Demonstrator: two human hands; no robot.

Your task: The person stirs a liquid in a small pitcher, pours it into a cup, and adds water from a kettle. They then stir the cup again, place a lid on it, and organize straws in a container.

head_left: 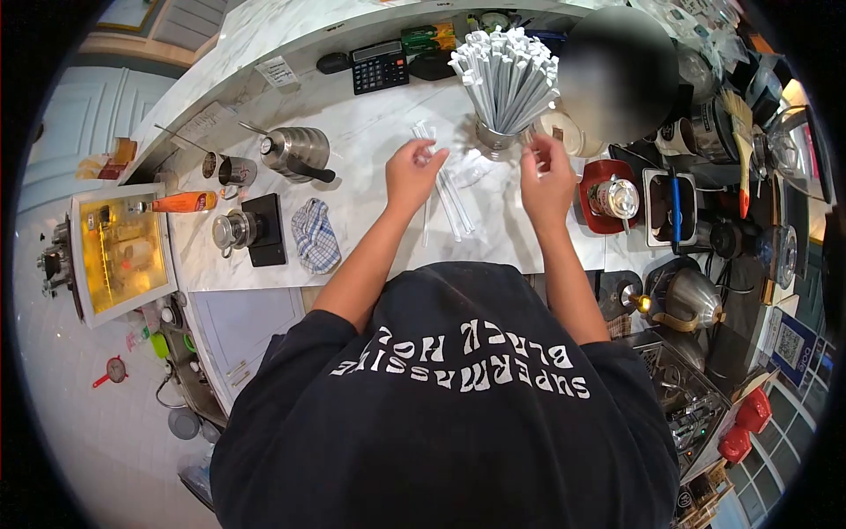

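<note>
Several white wrapped straws [451,207] lie loosely side by side on the marble counter [370,132]. My left hand [414,172] is over their upper ends, thumb and fingers bent near each other; what it may hold is too small to make out. A metal cup [496,143] stands beyond, packed with upright wrapped straws [507,79]. Just to the right of this cup is my right hand [546,176], raised above the counter with its fingers curled and partly hidden. Clear plastic [476,167] lies between my hands.
To the left are a steel kettle [295,150], a black scale [264,231], a checked cloth [315,236] and an orange bottle [185,202]. A calculator [379,68] sits at the back. On the right are a red tray [595,216] with a jar and a metal container [670,207].
</note>
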